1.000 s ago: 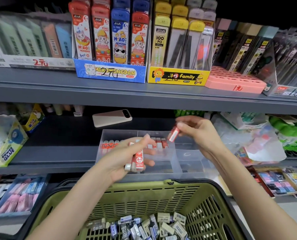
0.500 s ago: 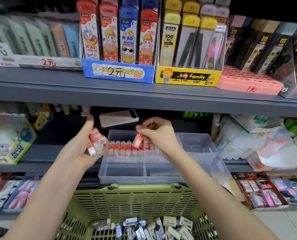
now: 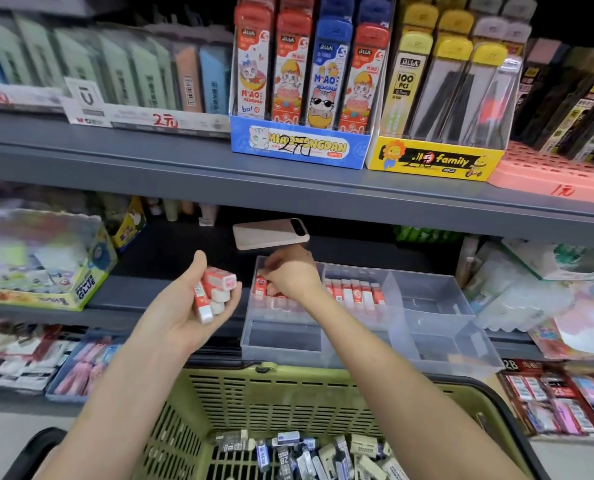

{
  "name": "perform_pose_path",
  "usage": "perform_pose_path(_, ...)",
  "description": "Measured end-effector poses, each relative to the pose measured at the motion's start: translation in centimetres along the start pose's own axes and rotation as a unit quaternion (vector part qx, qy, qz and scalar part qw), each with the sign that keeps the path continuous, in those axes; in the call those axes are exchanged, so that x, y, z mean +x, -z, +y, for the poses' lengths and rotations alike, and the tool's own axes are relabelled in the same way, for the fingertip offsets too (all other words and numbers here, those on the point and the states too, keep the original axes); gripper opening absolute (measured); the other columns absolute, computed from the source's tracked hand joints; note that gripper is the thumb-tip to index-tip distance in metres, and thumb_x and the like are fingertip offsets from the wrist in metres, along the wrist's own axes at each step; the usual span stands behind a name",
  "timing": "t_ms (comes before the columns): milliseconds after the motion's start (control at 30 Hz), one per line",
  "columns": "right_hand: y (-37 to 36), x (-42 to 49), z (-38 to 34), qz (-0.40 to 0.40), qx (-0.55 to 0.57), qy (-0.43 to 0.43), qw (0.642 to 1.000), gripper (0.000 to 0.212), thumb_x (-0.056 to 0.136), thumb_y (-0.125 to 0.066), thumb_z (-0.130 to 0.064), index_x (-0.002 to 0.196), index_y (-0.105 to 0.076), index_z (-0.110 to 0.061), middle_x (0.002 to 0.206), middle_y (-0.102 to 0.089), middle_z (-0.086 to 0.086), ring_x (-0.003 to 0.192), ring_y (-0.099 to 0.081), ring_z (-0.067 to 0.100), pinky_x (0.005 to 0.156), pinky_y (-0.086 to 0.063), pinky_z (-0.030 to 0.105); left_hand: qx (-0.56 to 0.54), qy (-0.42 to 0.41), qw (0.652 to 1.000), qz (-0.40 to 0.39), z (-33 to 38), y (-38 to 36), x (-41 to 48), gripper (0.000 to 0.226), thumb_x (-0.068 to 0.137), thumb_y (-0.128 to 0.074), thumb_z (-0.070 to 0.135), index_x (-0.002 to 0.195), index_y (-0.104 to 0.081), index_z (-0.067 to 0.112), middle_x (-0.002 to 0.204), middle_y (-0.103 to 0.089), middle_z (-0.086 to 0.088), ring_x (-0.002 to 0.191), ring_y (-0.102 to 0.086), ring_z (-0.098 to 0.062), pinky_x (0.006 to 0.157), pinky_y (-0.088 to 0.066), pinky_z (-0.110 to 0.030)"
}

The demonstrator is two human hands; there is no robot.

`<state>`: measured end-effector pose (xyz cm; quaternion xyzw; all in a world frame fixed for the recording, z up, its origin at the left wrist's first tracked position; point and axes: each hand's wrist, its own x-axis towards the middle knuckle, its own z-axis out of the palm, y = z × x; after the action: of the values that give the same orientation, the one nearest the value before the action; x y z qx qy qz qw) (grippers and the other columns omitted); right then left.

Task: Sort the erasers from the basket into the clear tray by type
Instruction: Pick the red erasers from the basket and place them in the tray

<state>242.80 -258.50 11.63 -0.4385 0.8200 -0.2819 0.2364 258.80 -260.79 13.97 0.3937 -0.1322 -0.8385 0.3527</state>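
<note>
A clear tray (image 3: 437, 327) with several compartments sits on the lower shelf. A row of red-and-white erasers (image 3: 356, 291) stands in its back left compartment. My right hand (image 3: 290, 275) reaches into that compartment's left end and pinches one red eraser (image 3: 260, 285) against the tray wall. My left hand (image 3: 188, 306) hovers left of the tray, palm up, gripping a small bunch of red-and-white erasers (image 3: 214, 291). Below, the green basket (image 3: 240, 389) holds several mixed blue, black and cream erasers (image 3: 309, 452).
A phone (image 3: 271, 233) lies on the shelf just behind the tray. A glue box (image 3: 46, 265) stands at the left, plastic-bagged goods (image 3: 538, 292) crowd the tray's right side. The upper shelf edge (image 3: 288, 188) hangs over the tray. Display boxes of stationery line the lowest level.
My right hand has gone down into the tray's back left compartment with its eraser. My left hand stayed left of the tray with its bunch. The view shifted slightly left.
</note>
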Motion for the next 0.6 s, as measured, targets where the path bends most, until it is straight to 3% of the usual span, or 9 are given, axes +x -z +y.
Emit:
perform_pose_path(167, 0.4, -1.2, 0.5, 0.019, -0.055, 0.059, 0.997, 0.019, 0.084, -0.063, -0.011, 0.1, -0.072, -0.009, 0.105, -0.071, 0.007, 0.099, -0.064, 0.022, 0.089, -0.049, 0.031, 0.047, -0.02, 0.999, -0.007, -0.8, -0.4, -0.2, 0.034, 0.079, -0.071, 0.031, 0.093, -0.057, 0.004, 0.062, -0.071, -0.011, 0.062, -0.071, -0.022, 0.05, -0.056, -0.036)
perform_pose_path(267, 1.2, -3.2, -0.5, 0.064, 0.12, 0.098, 0.986, 0.019, 0.088, -0.061, -0.022, 0.09, -0.073, -0.008, 0.081, -0.072, 0.001, 0.071, -0.063, 0.008, 0.067, -0.049, 0.025, 0.136, -0.066, 0.987, -0.054, -1.4, -0.6, -0.1, 0.035, 0.083, -0.065, 0.037, 0.091, -0.055, 0.004, 0.063, -0.071, -0.011, 0.065, -0.072, -0.022, 0.052, -0.057, -0.032)
perform_pose_path(333, 2.1, -5.0, -1.0, 0.001, 0.205, 0.117, 0.972, 0.026, 0.088, -0.06, -0.035, 0.076, -0.073, -0.016, 0.058, -0.062, -0.007, 0.048, -0.052, 0.003, 0.048, -0.042, 0.019, 0.196, -0.092, 0.971, -0.097, -1.8, -0.5, 0.0, 0.038, 0.077, -0.063, 0.041, 0.09, -0.058, 0.006, 0.079, -0.071, -0.016, 0.075, -0.072, -0.024, 0.057, -0.057, -0.031)
perform_pose_path(400, 2.7, -6.5, -1.2, -0.055, 0.189, 0.143, 0.97, 0.021, 0.085, -0.066, -0.035, 0.074, -0.073, -0.018, 0.056, -0.06, -0.007, 0.045, -0.048, 0.0, 0.043, -0.038, 0.013, 0.242, -0.108, 0.956, -0.125, -2.1, -0.6, -0.1, 0.038, 0.072, -0.063, 0.043, 0.086, -0.06, 0.008, 0.095, -0.07, -0.02, 0.086, -0.071, -0.027, 0.062, -0.058, -0.032)
perform_pose_path(467, 3.4, -7.4, -1.1, -0.073, 0.17, 0.15, 0.971, 0.016, 0.084, -0.069, -0.025, 0.086, -0.072, -0.01, 0.06, -0.06, -0.003, 0.047, -0.048, -0.001, 0.044, -0.036, 0.01, 0.269, -0.119, 0.945, -0.141, -2.5, -0.7, -0.4, 0.035, 0.072, -0.063, 0.041, 0.081, -0.06, 0.007, 0.091, -0.071, -0.019, 0.081, -0.072, -0.027, 0.061, -0.058, -0.032)
perform_pose_path(600, 4.8, -8.7, 0.3, -0.138, 0.227, 0.118, 0.957, 0.026, 0.084, -0.066, -0.009, 0.109, -0.062, -0.005, 0.059, -0.054, -0.001, 0.05, -0.046, 0.013, 0.043, -0.038, 0.02, 0.336, -0.128, 0.919, -0.162, -3.1, -1.3, -1.4, 0.038, 0.07, -0.065, 0.043, 0.086, -0.065, 0.008, 0.072, -0.07, -0.01, 0.058, -0.067, -0.02, 0.053, -0.056, -0.033)
